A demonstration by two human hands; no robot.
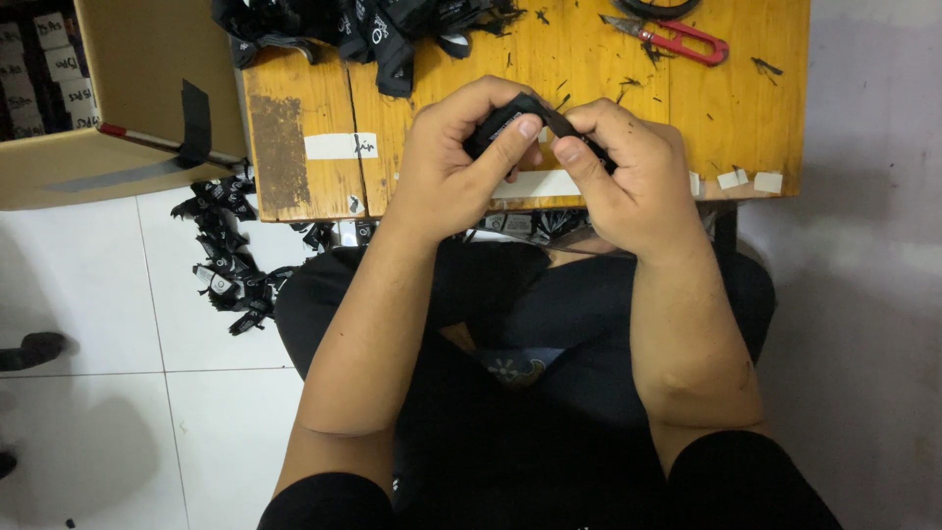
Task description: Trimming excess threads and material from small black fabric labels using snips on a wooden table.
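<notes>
My left hand [461,157] and my right hand [623,172] are both closed on one small black fabric strap [505,123], held just above the front edge of a yellow wooden table [549,59]. The two thumbs press on the strap's top side, close together. Most of the strap is hidden inside my fingers. A heap of similar black straps with white markings [363,25] lies at the table's back left. Red-handled thread snips [677,37] lie at the back right, beyond my right hand.
An open cardboard box [118,108] stands to the left of the table. More black straps [231,260] lie on the white tiled floor under the table's left corner. Small white tape pieces [751,180] sit on the table's right front edge. My lap is directly below.
</notes>
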